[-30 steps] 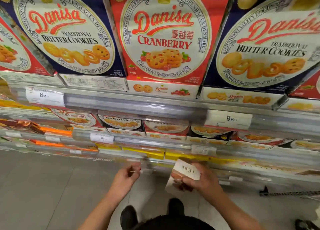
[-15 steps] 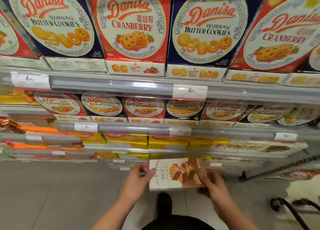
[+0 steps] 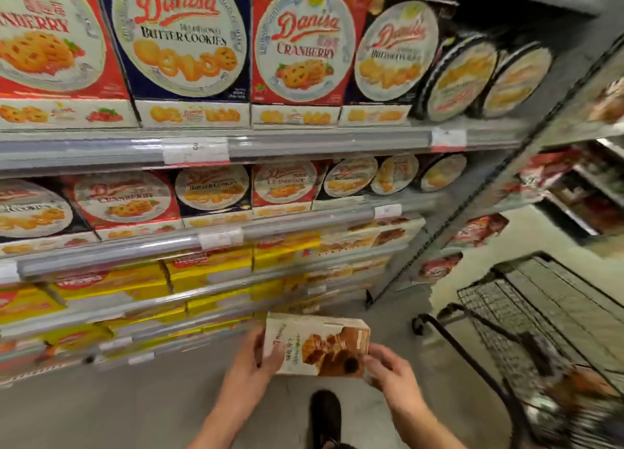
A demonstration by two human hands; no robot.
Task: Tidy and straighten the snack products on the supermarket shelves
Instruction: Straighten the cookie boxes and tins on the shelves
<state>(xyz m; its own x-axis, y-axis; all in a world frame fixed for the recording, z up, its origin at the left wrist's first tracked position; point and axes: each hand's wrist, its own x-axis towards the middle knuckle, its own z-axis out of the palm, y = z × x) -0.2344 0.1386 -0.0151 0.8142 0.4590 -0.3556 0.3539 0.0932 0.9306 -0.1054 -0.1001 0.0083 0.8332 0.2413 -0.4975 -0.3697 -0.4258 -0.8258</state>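
Note:
A flat white and brown wafer box (image 3: pixel 317 345) is held level in front of the low shelves, clear of them. My left hand (image 3: pixel 260 364) grips its left end, thumb on the front face. My right hand (image 3: pixel 388 374) pinches its lower right corner. Behind it, white and brown boxes of the same kind (image 3: pixel 371 237) lie on a lower shelf at the right. Yellow snack boxes (image 3: pixel 209 262) fill the low shelves to the left.
Red and blue Danisa cookie boxes (image 3: pixel 182 39) line the two upper shelves, with round tins (image 3: pixel 459 77) at the right end. A black wire shopping cart (image 3: pixel 540 330) stands close on my right. A dark shoe (image 3: pixel 326 415) is on the grey floor below the box.
The view has swung right, bringing the shelf end and the cart into sight. The box has stayed in both hands and moved slightly right, away from the shelf front.

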